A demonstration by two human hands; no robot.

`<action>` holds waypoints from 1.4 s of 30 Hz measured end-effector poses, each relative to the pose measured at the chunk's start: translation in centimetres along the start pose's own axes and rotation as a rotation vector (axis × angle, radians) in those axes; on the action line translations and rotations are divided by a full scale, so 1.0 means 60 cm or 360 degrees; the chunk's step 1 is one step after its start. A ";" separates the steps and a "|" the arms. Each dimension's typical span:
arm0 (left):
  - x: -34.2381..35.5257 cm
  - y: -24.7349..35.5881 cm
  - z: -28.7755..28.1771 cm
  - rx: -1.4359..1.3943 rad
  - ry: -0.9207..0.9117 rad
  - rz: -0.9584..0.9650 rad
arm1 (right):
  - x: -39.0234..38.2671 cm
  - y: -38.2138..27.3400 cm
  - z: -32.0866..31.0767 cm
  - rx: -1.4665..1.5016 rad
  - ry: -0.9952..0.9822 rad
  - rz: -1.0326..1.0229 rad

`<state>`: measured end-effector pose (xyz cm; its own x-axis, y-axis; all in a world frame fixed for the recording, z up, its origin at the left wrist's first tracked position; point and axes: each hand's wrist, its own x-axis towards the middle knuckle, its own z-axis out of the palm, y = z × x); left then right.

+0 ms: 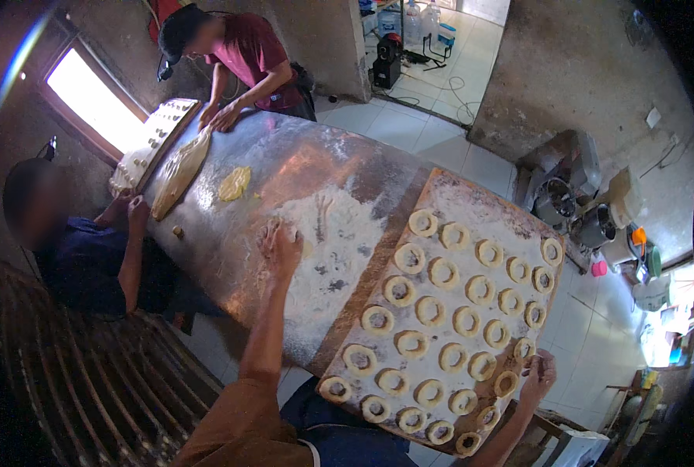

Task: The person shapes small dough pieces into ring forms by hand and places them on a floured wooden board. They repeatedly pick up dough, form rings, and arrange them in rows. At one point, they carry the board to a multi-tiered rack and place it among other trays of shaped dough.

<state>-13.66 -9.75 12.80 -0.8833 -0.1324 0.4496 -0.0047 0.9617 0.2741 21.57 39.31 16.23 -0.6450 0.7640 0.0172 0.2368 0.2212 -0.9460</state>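
Note:
My left hand (281,247) reaches over the steel table (347,148), its fingers apart at the edge of a patch of white flour (335,233). A small pale piece of dough (308,250) lies beside it. My right hand (540,377) is at the right edge of a wooden board (460,202), fingers loosely bent with nothing visible in them. Closest to its fingertips are two dough rings, one above (524,349) and one to the left (506,384). Rows of similar raw dough rings (466,321) cover most of the floured board.
Across the table, a person in a red shirt (253,50) handles a long dough sheet (182,173). At left, a person in dark blue (90,261) works near a tray of small dough pieces (156,140). A yellow dough lump (235,184) lies between. Slatted wood (90,366) stands lower left.

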 end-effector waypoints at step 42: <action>-0.185 -0.135 -0.163 -0.3489 -0.0986 -0.0839 | -0.330 -0.248 0.672 0.0499 -0.1203 0.0532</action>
<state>0.78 -18.44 13.88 -0.9606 0.2753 -0.0384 -0.2438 -0.7681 0.5921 1.52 -3.57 16.93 -0.9118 0.1295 -0.3898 0.3604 -0.2032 -0.9104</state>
